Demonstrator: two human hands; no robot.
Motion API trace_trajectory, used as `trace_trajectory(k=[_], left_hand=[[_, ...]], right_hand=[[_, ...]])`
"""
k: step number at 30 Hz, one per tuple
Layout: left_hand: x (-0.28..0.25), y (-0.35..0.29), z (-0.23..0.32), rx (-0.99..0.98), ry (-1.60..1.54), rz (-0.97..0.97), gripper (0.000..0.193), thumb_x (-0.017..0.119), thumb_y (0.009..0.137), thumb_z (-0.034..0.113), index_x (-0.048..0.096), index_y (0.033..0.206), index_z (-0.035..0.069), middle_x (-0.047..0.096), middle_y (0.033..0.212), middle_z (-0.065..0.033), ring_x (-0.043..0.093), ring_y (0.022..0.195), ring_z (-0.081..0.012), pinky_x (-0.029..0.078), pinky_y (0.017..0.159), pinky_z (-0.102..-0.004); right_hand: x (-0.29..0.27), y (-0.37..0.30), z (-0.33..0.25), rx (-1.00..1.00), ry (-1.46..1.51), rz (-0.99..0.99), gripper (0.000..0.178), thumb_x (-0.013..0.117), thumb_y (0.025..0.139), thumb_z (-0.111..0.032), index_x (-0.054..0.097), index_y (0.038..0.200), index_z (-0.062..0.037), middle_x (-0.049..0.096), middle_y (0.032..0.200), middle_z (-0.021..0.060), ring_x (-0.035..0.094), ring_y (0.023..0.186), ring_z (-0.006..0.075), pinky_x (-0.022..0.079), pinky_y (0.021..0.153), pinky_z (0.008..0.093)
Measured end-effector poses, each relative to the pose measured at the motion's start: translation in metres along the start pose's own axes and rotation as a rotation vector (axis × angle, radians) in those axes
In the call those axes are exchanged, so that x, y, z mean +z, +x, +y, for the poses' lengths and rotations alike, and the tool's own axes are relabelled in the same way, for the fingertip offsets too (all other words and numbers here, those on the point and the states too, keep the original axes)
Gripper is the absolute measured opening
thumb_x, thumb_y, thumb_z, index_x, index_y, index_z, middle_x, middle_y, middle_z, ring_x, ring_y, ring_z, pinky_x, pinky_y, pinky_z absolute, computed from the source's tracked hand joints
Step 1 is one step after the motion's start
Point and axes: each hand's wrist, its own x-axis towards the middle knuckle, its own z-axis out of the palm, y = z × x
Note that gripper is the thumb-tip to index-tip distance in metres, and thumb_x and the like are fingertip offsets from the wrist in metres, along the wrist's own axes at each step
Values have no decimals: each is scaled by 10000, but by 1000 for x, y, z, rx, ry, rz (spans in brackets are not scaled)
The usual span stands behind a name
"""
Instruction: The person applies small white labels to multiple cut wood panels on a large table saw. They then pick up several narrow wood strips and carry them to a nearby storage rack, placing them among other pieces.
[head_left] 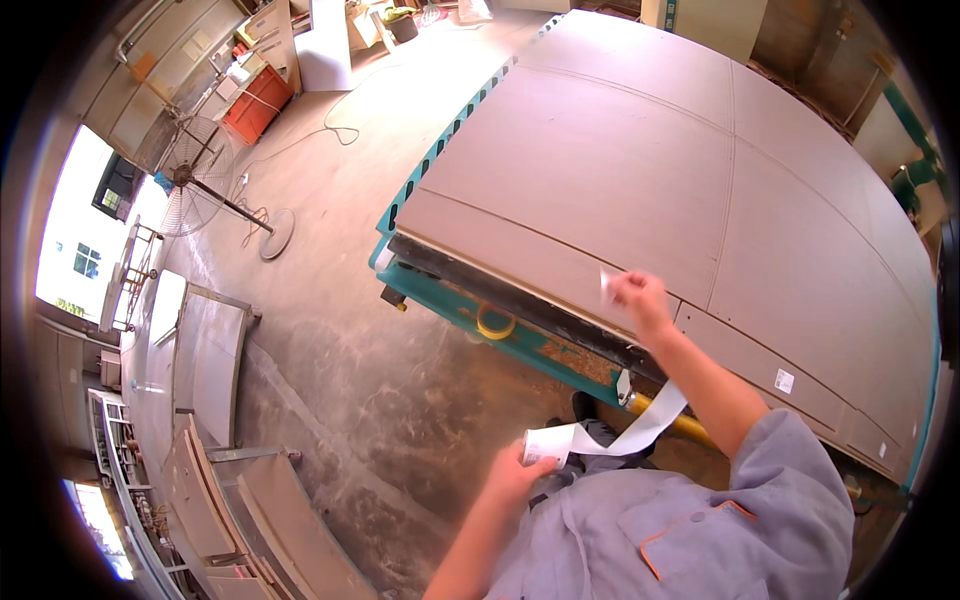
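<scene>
My left hand [517,470] is wrapped round a roll of white labels [548,446] in front of my body. From the roll a loose strip of backing paper [650,425] curls up to the right and passes behind my right forearm. My right hand [642,296] pinches a small white label [606,286], slightly blurred, above the near edge of a large grey-brown board [560,262]. Another white label [785,381] sticks to a board strip farther right, and a smaller white label [882,450] lies near the right corner.
The boards rest on a teal machine table [470,318] with a black front bar. A yellow tape roll [495,322] hangs from its side. To the left stand a pedestal fan [190,175], racks with leaning panels [290,520] and an orange cabinet [258,103]. A cable [335,128] crosses the floor.
</scene>
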Motion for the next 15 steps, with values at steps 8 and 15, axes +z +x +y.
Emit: trace_trajectory(k=[8, 15], left_hand=[[-15, 2, -27, -89, -396, 95, 280, 709, 780, 46, 636, 1025, -68, 665, 974, -93, 632, 850, -157, 503, 781, -291], [-15, 6, -36, -52, -418, 119, 244, 688, 797, 43, 635, 1009, -66, 664, 966, -99, 634, 852, -166, 502, 783, -293]], right_hand=[[9, 60, 2, -960, -827, 23, 65, 634, 775, -85, 596, 740, -46, 678, 916, 100, 653, 841, 259, 527, 743, 351], [6, 16, 9, -879, -1269, -489, 547, 578, 859, -377, 506, 1246, 3, 497, 1327, 183, 420, 1286, 330, 316, 1091, 417]])
